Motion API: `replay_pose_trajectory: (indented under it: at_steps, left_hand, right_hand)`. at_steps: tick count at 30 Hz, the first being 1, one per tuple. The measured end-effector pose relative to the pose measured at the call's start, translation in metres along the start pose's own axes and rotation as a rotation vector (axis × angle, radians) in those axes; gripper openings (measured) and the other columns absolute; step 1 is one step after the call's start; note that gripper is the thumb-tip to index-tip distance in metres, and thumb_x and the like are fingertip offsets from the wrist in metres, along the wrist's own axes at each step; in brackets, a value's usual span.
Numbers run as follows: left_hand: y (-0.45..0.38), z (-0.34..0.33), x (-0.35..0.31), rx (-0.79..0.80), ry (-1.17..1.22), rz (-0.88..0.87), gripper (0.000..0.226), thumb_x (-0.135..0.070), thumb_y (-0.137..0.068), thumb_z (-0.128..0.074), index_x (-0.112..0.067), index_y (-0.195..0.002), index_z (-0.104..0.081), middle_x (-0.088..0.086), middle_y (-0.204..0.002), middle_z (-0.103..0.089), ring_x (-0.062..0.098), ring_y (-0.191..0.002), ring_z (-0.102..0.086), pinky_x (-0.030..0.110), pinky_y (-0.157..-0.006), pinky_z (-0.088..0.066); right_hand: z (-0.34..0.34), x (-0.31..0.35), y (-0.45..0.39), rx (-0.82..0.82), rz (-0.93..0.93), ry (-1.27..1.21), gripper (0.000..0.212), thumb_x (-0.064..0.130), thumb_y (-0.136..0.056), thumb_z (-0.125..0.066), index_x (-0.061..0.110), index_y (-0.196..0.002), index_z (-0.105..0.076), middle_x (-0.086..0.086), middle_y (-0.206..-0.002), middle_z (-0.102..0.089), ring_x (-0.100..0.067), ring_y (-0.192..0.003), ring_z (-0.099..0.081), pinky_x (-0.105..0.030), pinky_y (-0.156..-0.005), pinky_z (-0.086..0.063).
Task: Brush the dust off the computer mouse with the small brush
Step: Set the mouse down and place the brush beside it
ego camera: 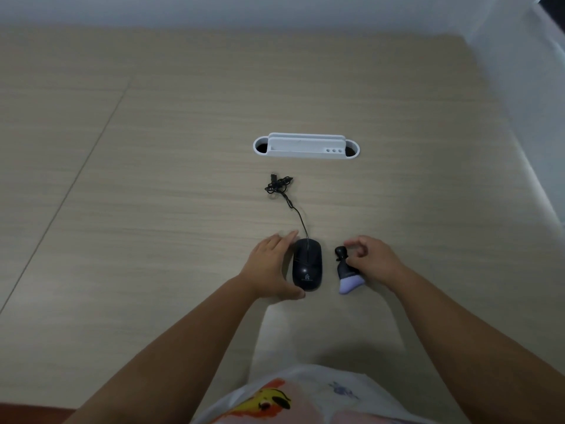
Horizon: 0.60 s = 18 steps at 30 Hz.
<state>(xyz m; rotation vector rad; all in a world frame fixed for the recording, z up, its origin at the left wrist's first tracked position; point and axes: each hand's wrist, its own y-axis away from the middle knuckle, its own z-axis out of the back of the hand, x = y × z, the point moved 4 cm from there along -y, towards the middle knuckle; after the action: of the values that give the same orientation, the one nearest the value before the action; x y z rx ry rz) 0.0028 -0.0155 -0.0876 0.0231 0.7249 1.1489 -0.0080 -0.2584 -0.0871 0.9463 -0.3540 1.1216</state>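
A black wired computer mouse point(307, 264) lies on the light wooden desk point(183, 179), its cable point(279, 186) running away to a tangled bundle. My left hand point(270, 267) cups the mouse's left side, fingers along its front corner and thumb against its near end. To the right of the mouse, the small brush point(347, 270) lies flat, black knob handle pointing away and lilac bristles toward me. My right hand point(373, 258) hovers over the brush with curled fingers. Its thumb touches the brush's neck, and the fingers are not closed around it.
A white cable-port tray point(305, 146) is set into the desk beyond the mouse cable. A white wall point(519, 87) borders the desk on the right and at the back. A seam in the desk runs diagonally on the left.
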Motion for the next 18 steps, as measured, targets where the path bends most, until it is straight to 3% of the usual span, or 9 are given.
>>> replay_pose_trajectory:
  at_steps: [4, 8, 10, 13, 15, 18]
  left_hand:
    - [0.003, 0.000, -0.001, 0.009, 0.009, 0.003, 0.133, -0.062, -0.057, -0.084, -0.034, -0.160, -0.004, 0.002, -0.167, -0.019, 0.023, -0.155, -0.010, 0.037, -0.122, -0.010]
    - [0.007, -0.001, -0.001, 0.018, 0.014, 0.004, 0.133, -0.062, -0.058, -0.083, -0.034, -0.160, -0.003, 0.002, -0.167, -0.018, 0.022, -0.155, -0.010, 0.038, -0.123, -0.011]
    - [0.008, -0.001, -0.001, 0.013, 0.010, 0.003, 0.132, -0.062, -0.058, -0.083, -0.034, -0.160, -0.004, 0.001, -0.167, -0.018, 0.022, -0.155, -0.010, 0.038, -0.122, -0.011]
    - [0.009, 0.000, -0.003, 0.007, 0.001, 0.004, 0.131, -0.061, -0.059, -0.084, -0.033, -0.160, -0.004, 0.001, -0.167, -0.018, 0.022, -0.155, -0.010, 0.036, -0.121, -0.010]
    - [0.009, 0.000, -0.004, 0.006, -0.003, 0.005, 0.130, -0.061, -0.061, -0.083, -0.032, -0.160, -0.005, 0.002, -0.167, -0.018, 0.022, -0.155, -0.010, 0.035, -0.120, -0.009]
    - [0.010, 0.000, -0.006, 0.004, -0.020, 0.002, 0.126, -0.060, -0.063, -0.082, -0.029, -0.160, -0.008, 0.000, -0.166, -0.022, 0.021, -0.155, -0.010, 0.033, -0.120, -0.009]
  right_hand:
    - [-0.005, -0.007, 0.005, -0.069, -0.007, -0.113, 0.027, 0.003, -0.081, -0.064, 0.014, -0.106, -0.066, 0.001, -0.064, -0.054, -0.014, -0.064, -0.052, -0.014, -0.058, -0.042]
    - [-0.006, -0.010, 0.009, -0.105, -0.004, -0.145, 0.030, 0.006, -0.079, -0.067, 0.020, -0.105, -0.066, 0.002, -0.066, -0.055, -0.014, -0.067, -0.055, -0.023, -0.067, -0.043]
    - [-0.006, -0.009, 0.011, -0.133, 0.009, -0.105, 0.033, 0.010, -0.079, -0.067, 0.026, -0.108, -0.064, -0.001, -0.083, -0.058, -0.015, -0.079, -0.057, -0.022, -0.072, -0.043]
    - [-0.012, -0.001, 0.018, -0.137, 0.085, 0.061, 0.046, 0.026, -0.079, -0.070, 0.032, -0.122, -0.054, 0.000, -0.112, -0.042, -0.013, -0.094, -0.050, -0.025, -0.085, -0.039]
    - [-0.020, 0.002, 0.023, -0.140, 0.102, 0.143, 0.048, 0.030, -0.077, -0.071, 0.032, -0.121, -0.051, 0.000, -0.114, -0.037, -0.016, -0.089, -0.053, -0.027, -0.082, -0.042]
    - [-0.025, 0.001, 0.028, -0.247, 0.073, 0.164, 0.038, 0.024, -0.076, -0.066, 0.028, -0.112, -0.051, -0.002, -0.112, -0.038, -0.024, -0.066, -0.063, -0.033, -0.074, -0.053]
